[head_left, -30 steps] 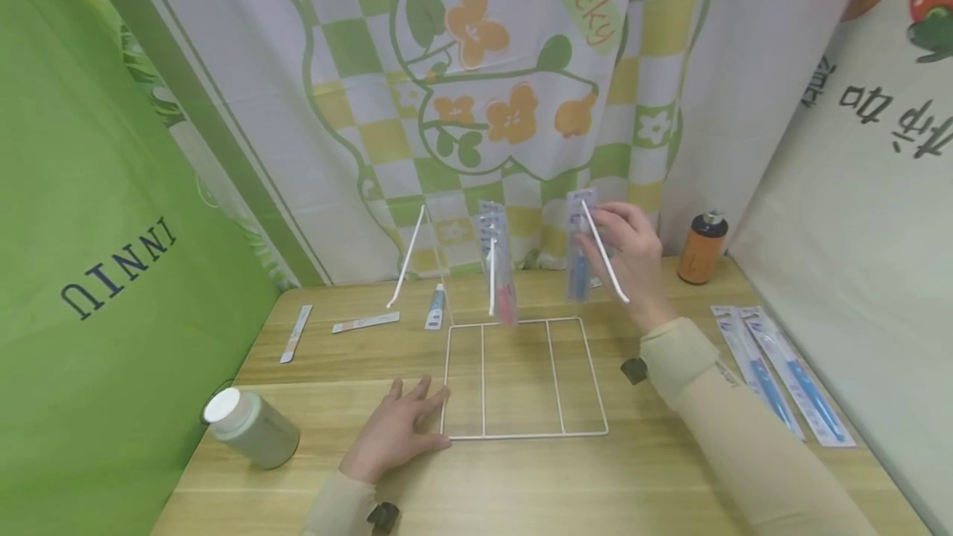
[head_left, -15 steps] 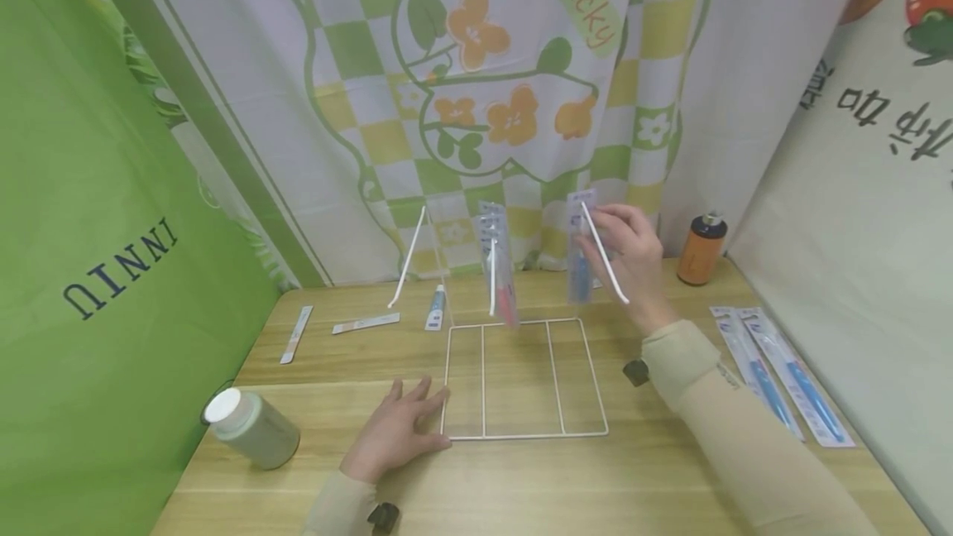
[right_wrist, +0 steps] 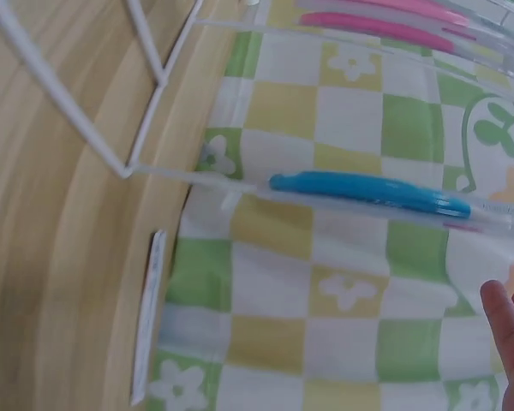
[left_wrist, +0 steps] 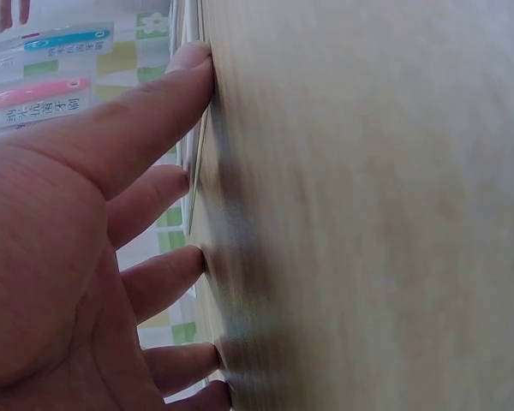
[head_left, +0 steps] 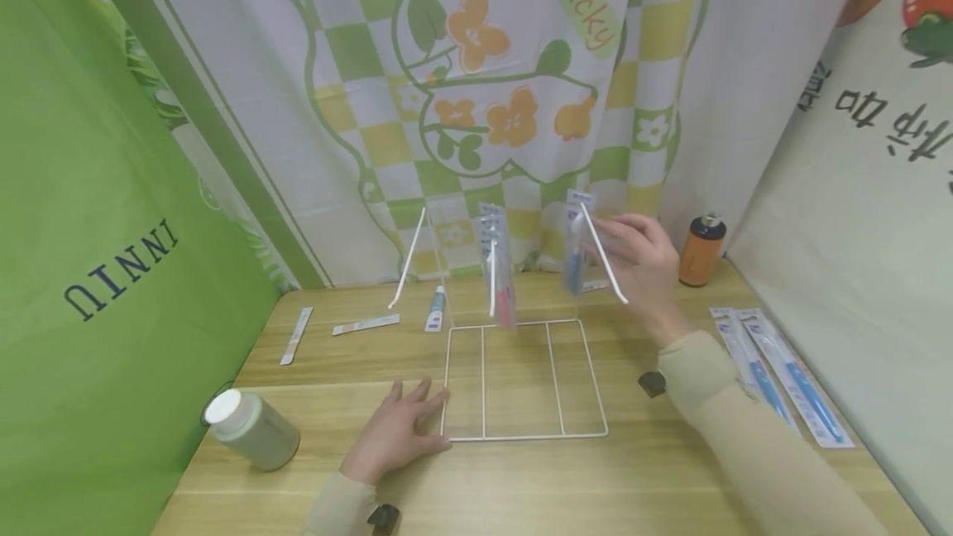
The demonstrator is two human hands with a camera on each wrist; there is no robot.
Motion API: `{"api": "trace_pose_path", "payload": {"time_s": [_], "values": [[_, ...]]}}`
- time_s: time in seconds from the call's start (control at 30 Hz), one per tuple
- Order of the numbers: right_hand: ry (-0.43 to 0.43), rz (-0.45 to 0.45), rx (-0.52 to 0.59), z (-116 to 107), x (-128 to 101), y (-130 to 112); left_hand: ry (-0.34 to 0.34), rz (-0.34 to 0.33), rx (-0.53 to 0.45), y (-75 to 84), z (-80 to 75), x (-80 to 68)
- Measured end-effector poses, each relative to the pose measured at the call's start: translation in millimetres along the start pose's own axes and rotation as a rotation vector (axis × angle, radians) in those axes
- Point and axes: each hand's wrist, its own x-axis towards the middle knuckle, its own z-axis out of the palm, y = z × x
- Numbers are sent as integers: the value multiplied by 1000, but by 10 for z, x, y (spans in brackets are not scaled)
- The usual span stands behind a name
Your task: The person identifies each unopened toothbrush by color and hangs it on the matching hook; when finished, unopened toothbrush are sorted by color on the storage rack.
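A white wire rack [head_left: 527,437] with long prongs stands on the wooden table. My left hand [head_left: 392,430] rests at its front left corner, fingers spread and fingertips on the tabletop; in the left wrist view the thumb [left_wrist: 167,90] touches the frame wire. A packaged blue toothbrush [head_left: 574,259] hangs at the right prong. Just right of it is my right hand [head_left: 646,259], fingers loosely extended; the right wrist view shows a gap between the fingers [right_wrist: 505,321] and the blue toothbrush pack [right_wrist: 368,190]. Packaged pink toothbrushes [head_left: 505,296] hang on the middle prong. The left prong [head_left: 408,259] is bare.
Two more packaged blue toothbrushes [head_left: 797,379] lie at the right. An orange bottle [head_left: 700,253] stands at the back right, a greenish jar [head_left: 256,430] at the left. A small tube [head_left: 435,309] and flat strips [head_left: 366,323] lie behind and left. Curtains enclose the table.
My right hand has let go of the blue toothbrush pack and moved a little to the right. The pack stays hanging, slightly turned. My left hand has not moved.
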Motion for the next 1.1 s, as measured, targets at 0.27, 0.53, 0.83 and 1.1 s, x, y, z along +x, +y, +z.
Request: {"api": "trace_pose_path", "payload": {"time_s": [0.27,0.53,0.83,1.1], "values": [[-167,103,-117,-525,-155,264,6,15,-4,0,0,-4],[-374,276,-258,-1124,-247,560,8,13,1,-11,6,-3],[-715,528,-351,-1661,-359,706,9,12,-1,-2,-3,-11],[-803,555,-391,-1927,-536,948,5,11,-3,2,-4,-18]]}}
